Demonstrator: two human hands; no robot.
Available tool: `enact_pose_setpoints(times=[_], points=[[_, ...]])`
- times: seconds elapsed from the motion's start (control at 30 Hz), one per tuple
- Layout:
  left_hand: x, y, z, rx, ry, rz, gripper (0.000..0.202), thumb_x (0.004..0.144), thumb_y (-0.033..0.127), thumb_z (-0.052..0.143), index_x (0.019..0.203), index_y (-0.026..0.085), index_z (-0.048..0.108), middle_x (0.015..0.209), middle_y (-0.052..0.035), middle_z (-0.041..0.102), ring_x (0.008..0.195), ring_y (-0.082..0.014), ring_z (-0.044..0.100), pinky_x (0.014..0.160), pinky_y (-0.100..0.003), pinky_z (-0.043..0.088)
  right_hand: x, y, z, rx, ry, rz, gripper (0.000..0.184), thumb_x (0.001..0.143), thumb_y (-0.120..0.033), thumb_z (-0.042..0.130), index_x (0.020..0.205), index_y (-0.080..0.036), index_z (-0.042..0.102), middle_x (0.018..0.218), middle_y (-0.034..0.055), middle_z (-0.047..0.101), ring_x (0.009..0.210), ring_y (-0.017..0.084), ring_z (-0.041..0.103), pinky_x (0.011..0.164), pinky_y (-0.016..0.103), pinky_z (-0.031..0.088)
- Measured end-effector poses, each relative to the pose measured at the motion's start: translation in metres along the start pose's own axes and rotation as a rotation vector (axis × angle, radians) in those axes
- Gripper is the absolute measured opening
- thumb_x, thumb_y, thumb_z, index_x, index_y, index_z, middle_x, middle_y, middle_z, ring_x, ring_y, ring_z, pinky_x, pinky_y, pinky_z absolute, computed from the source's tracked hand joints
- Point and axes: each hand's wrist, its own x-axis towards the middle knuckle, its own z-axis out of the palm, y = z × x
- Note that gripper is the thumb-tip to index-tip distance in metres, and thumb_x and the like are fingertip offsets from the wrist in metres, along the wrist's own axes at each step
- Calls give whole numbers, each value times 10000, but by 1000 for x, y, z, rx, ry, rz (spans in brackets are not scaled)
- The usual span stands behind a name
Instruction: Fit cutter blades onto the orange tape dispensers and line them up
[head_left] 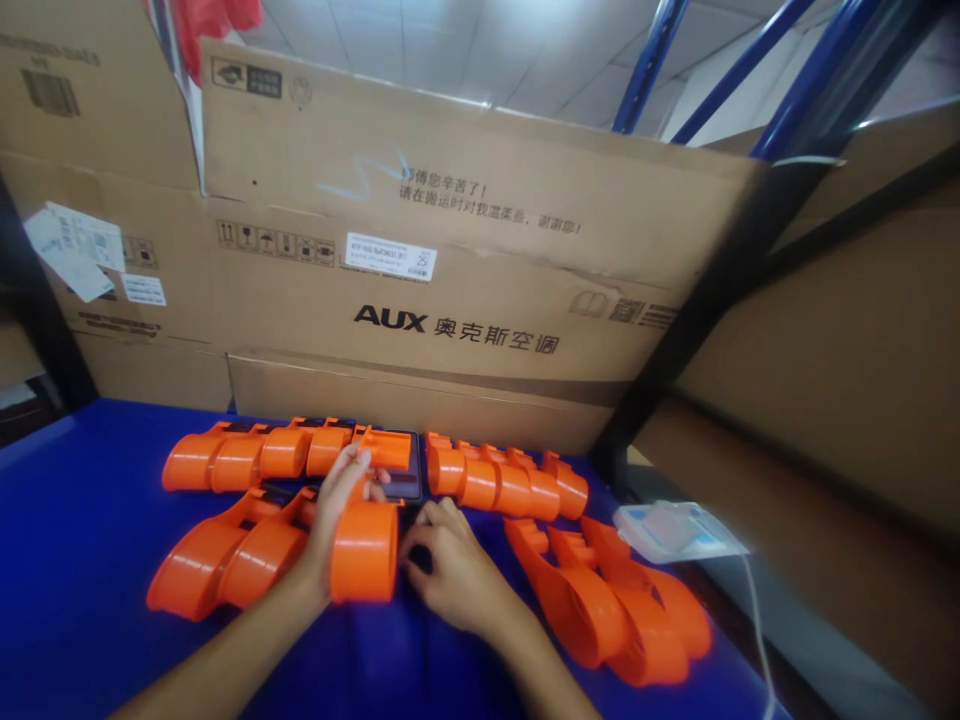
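Note:
My left hand (334, 515) is wrapped round an orange plastic part (364, 553) with a wide round band at its lower end and a bracket-like head on top. I hold it roughly upright above the blue surface. Just right of it is my right hand (454, 570), fingers curled in with the tips pinched close to the part. Something dark shows by the right thumb, but whether it is held or only shadow is unclear. Behind my left fingers lies a dark flat tray-like object (409, 483), partly covered.
Similar orange parts stand in rows at back left (191, 460), front left (196, 560), back right (480, 485) and front right (649, 635). A clear plastic box (679, 530) with a white cable sits at the right edge. Large cardboard boxes (300, 300) and a dark rack post (690, 270) rise behind.

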Motion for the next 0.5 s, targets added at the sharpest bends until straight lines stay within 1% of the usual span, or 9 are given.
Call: enact_pose_setpoints(times=[0.07,0.13,0.23,0.33,0.4,0.5], points=[[-1,-2,1,4,-9,-14,406,717,436,822,932,205,567,733,20,659,500,-69,556,479,-163,468,0,-1,-2,26,7,-10,139,771,-85,632,798,-216,668,963,47,601,976,235,508,891,363,408],[-1,-4,0,46,-23,-2,418,719,465,813,929,210,556,730,26,660,474,-66,547,459,-165,455,0,-1,-6,81,40,-17,164,740,-54,623,781,-212,643,945,36,609,977,231,522,893,355,410],[1,-8,-1,144,-28,38,441,714,518,797,906,213,542,703,29,657,449,-78,548,435,-177,441,1,2,-11,246,155,34,166,736,-44,593,759,-209,597,862,15,626,900,210,567,826,322,432],[0,-12,-2,235,-40,66,446,725,536,783,913,209,544,682,23,650,473,-96,567,444,-183,434,4,7,-15,530,308,106,102,824,-127,572,771,-214,565,765,-4,643,739,176,593,711,285,442],[-1,-16,-4,267,-62,79,426,765,525,756,974,211,559,712,18,656,498,-94,568,465,-183,432,5,9,-17,696,416,132,83,875,-213,584,793,-215,569,719,-10,648,645,151,572,642,264,428],[-4,-21,-6,299,-93,82,397,810,509,720,1031,212,576,750,12,659,524,-89,563,491,-184,427,7,12,-21,810,587,172,133,899,-333,634,860,-206,636,673,-13,637,572,126,519,574,244,397]])
